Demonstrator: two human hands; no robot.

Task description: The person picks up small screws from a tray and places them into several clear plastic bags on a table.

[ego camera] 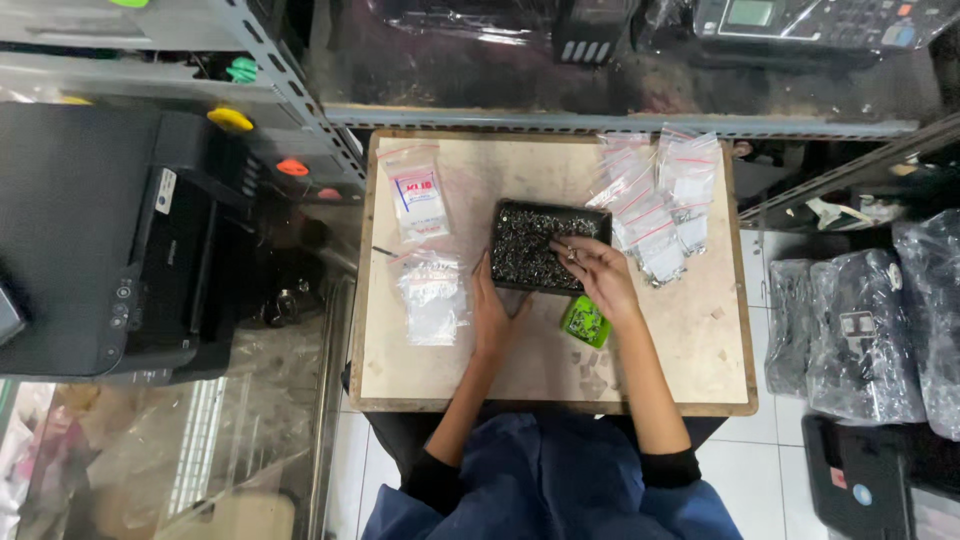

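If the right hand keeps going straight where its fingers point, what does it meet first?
The right hand points up-left over the black tray; it would likely meet the small metal parts first, though its height above them is unclear.

Clear zip bags [655, 205] lie right of the tray, a labelled bag [417, 200] left.

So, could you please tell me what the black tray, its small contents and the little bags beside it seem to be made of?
Tray: probably matte black plastic. Contents: likely metal, tiny glinting silvery pieces. Bags: thin clear plastic film, see-through and crinkled, glossy.
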